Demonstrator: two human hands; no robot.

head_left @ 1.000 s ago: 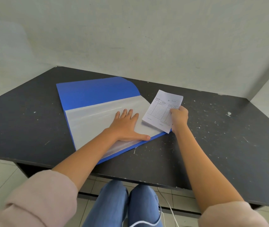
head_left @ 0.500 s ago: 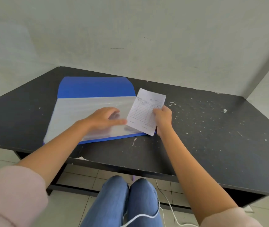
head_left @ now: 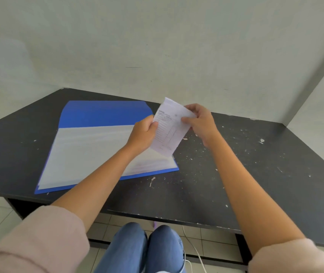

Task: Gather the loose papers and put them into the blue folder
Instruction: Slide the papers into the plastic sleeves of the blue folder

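Holding the paper slip [head_left: 170,129] up off the black desk [head_left: 236,174] w/ both hands, forearms stretched fwd. My left hand [head_left: 144,134] pinches the slip's left edge, thumb on the printed face, fingers curled behind. My right hand [head_left: 200,123] pinches the upper right edge, thumb in front, fingers wrapped round the back. The slip hangs tilted btwn them, its lower end over the near right corner of the blue folder [head_left: 102,113]; can't tell if it touches. The folder lies open and flat on the desk, left of and below my hands, its clear pocket [head_left: 90,152] facing up. Count: 1 slip (maybe more sheets stacked, can't tell), 1 folder, 2 hands, both on the slip.
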